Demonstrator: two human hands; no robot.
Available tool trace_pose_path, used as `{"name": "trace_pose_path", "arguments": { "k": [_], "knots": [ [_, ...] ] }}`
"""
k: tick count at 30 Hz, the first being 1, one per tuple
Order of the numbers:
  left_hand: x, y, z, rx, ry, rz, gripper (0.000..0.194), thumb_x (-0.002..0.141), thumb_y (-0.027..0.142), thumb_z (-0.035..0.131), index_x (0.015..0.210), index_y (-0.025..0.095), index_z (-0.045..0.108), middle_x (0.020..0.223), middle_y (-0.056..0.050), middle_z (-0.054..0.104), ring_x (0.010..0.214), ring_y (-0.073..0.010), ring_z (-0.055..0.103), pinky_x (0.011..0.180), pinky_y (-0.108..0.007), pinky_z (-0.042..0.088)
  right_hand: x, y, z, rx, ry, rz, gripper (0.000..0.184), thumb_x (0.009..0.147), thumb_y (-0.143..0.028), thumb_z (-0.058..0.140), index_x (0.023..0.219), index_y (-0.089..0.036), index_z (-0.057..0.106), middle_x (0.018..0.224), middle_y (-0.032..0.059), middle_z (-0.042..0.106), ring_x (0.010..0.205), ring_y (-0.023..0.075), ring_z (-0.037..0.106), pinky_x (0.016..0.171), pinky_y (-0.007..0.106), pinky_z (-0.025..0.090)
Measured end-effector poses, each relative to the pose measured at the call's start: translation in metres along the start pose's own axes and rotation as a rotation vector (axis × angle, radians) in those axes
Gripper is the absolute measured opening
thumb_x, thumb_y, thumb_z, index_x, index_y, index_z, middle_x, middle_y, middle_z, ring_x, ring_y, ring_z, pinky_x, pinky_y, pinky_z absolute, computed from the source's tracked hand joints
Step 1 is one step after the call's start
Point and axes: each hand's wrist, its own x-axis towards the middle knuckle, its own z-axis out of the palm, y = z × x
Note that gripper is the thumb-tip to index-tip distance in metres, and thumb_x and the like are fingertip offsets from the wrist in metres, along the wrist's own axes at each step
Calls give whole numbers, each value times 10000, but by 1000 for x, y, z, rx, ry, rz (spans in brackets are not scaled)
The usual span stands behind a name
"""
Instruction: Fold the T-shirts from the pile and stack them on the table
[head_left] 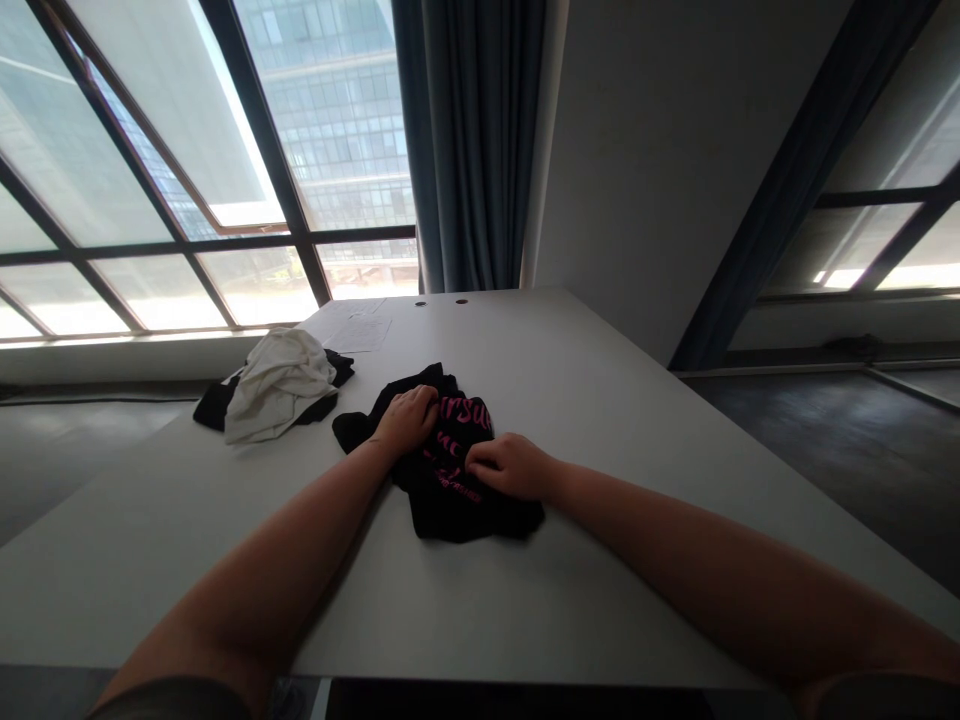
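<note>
A crumpled black garment with pink lettering [450, 490] lies in the middle of the white table [600, 420]. My left hand [407, 417] rests on its upper left part, fingers curled into the fabric. On the garment's right side my right hand [510, 466] pinches the cloth with closed fingers. Both forearms reach in from the near edge.
A white garment [279, 385] lies heaped on another black one [214, 405] at the table's left. Sheets of paper [358, 330] lie near the far edge. Large windows, a curtain [469, 150] and a wall stand behind the table; dark floor lies to the right.
</note>
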Motion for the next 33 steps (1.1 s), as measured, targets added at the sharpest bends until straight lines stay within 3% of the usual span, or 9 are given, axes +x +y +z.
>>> {"name": "trace_pose_path", "arguments": {
  "k": [3, 6, 9, 15, 19, 28, 30, 33],
  "knots": [
    [-2, 0, 1, -26, 49, -1, 417, 1022, 309, 479, 1419, 241, 587, 1496, -105, 547, 1292, -264, 645, 1156, -462, 546, 3, 8, -1, 140, -6, 38, 161, 994, -223, 647, 1001, -168, 798, 773, -17, 661, 663, 82, 531, 700, 190, 362],
    [-4, 1, 1, 7, 35, -40, 545, 1026, 323, 491, 1570, 342, 485, 1706, -53, 320, 1426, -292, 570, 1190, -475, 548, 5, 13, -2, 216, -8, 51, 183, 999, -246, 636, 988, -155, 795, 772, -17, 661, 670, 84, 535, 702, 188, 374],
    [-4, 3, -2, 40, 6, -64, 607, 1033, 337, 489, 1630, 396, 398, 1773, -14, 179, 1480, -313, 525, 1194, -473, 550, 5, 15, -2, 233, -4, 39, 199, 995, -263, 631, 989, -150, 795, 769, -15, 660, 667, 86, 532, 698, 189, 375],
    [-2, 13, -8, 102, -86, -250, 711, 1060, 508, 432, 1698, 439, 124, 1793, -68, -54, 1289, -373, 678, 1087, -538, 594, 7, 16, -2, 253, -8, 30, 211, 992, -269, 623, 989, -142, 791, 795, -6, 673, 699, 94, 555, 709, 187, 388],
    [0, 16, -8, 113, -124, -285, 739, 1052, 632, 356, 1702, 430, 68, 1782, -106, -93, 1269, -407, 684, 1072, -555, 582, 6, 15, -4, 264, -14, 21, 205, 998, -252, 618, 998, -138, 788, 836, -4, 692, 727, 93, 578, 740, 187, 405],
    [1, 17, -9, 120, -147, -321, 770, 1039, 660, 353, 1699, 434, 28, 1766, -114, -165, 1286, -425, 669, 1072, -562, 575, 6, 22, 2, 242, 26, -8, 180, 1002, -228, 621, 986, -149, 783, 827, -2, 682, 743, 102, 600, 762, 200, 442],
    [1, 18, -9, 117, -142, -331, 781, 1037, 662, 359, 1701, 428, 21, 1764, -119, -174, 1290, -431, 665, 1077, -567, 571, 5, 22, 5, 225, 139, -85, 169, 976, -182, 610, 984, -148, 775, 936, 26, 693, 856, 123, 637, 857, 222, 484],
    [1, 18, -8, 114, -139, -343, 801, 1032, 659, 386, 1704, 412, 27, 1763, -148, -158, 1288, -443, 663, 1077, -578, 567, 5, 21, 9, 205, 312, -215, 245, 936, -142, 604, 1112, -163, 773, 1317, 87, 609, 1173, 174, 617, 1086, 293, 490]
  ]
}}
